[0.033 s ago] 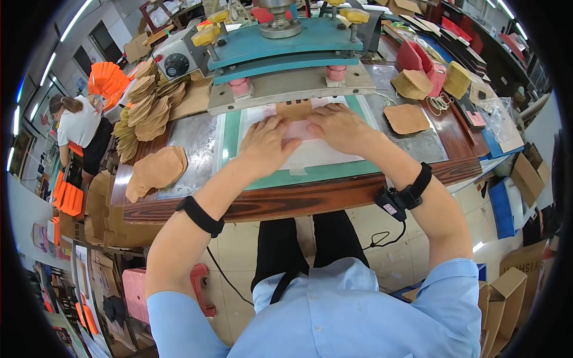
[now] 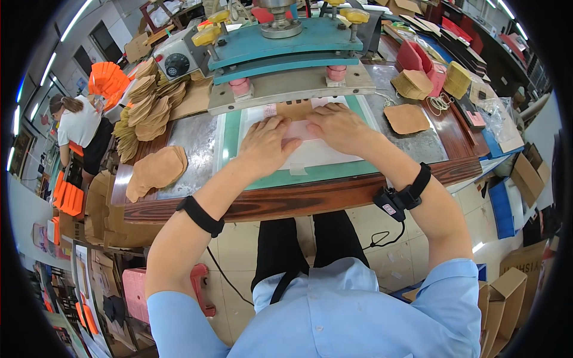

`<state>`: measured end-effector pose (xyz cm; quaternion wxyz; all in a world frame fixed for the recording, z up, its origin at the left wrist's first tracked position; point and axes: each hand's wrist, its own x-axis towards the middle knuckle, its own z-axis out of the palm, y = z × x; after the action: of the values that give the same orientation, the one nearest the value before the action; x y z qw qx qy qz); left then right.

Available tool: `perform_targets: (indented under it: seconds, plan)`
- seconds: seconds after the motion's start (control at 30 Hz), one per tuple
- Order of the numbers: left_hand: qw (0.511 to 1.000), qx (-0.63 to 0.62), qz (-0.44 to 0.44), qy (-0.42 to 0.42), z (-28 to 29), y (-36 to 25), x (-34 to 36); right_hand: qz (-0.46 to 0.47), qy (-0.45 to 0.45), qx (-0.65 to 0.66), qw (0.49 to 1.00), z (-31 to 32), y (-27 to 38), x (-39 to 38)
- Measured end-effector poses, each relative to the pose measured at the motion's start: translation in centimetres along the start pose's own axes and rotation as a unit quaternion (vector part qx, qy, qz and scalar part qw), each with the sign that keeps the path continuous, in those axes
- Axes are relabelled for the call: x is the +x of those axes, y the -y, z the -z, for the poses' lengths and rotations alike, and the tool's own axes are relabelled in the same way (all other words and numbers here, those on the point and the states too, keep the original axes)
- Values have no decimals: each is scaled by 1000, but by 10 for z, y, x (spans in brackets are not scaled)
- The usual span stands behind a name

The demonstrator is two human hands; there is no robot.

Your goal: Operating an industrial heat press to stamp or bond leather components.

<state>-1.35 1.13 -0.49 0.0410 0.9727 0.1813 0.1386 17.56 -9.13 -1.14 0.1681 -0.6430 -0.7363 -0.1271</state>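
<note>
Dark wood edges the desk point(image 2: 262, 203) at six o'clock, nearest the person. Beyond it lies a green mat point(image 2: 316, 174), then a white sheet point(image 2: 322, 153) bearing a small pink sheet point(image 2: 302, 131), the clock's centre here. The left hand point(image 2: 267, 143) reaches it from about eight o'clock, its thumb spread apart from its fingers, touching the pink sheet's left side. The right hand point(image 2: 340, 127) comes from three o'clock, thumb at the pink sheet's right side; whether its fingers pinch anything, I cannot tell.

The work looks partway along: the pink sheet is laid down, but both hands are not yet off it. At twelve o'clock a brown piece point(image 2: 294, 110) lies just beyond, near the press point(image 2: 286, 51); any overlap is unclear. Other brown pieces appear left to handle: a loose pile point(image 2: 158, 170) between eight and nine, one flat piece point(image 2: 407, 119) at three, and tall stacks point(image 2: 153, 110) just past nine. Farther, at ten, stands a grey box point(image 2: 179, 55) with a black dial.
</note>
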Motion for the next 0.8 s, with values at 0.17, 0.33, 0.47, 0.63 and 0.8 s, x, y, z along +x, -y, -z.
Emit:
perform_targets:
  seconds: [0.17, 0.33, 0.47, 0.63, 0.8]
  plan:
    - [1000, -12, 6, 8, 4, -1, 1, 20, -25, -29, 999, 0, 2, 3]
    - [1000, 0, -22, -19, -2, 10, 2, 18, -34, 5, 999, -10, -4, 1]
    - [1000, 6, -18, -9, 2, 9, 1, 9, -43, 20, 999, -10, -2, -1]
    - [1000, 13, -10, 16, 9, 3, 3, 21, -26, -13, 999, -9, -5, -2]
    - [1000, 15, -23, -11, 4, 7, -1, -2, -21, -5, 1000, 2, 6, -4]
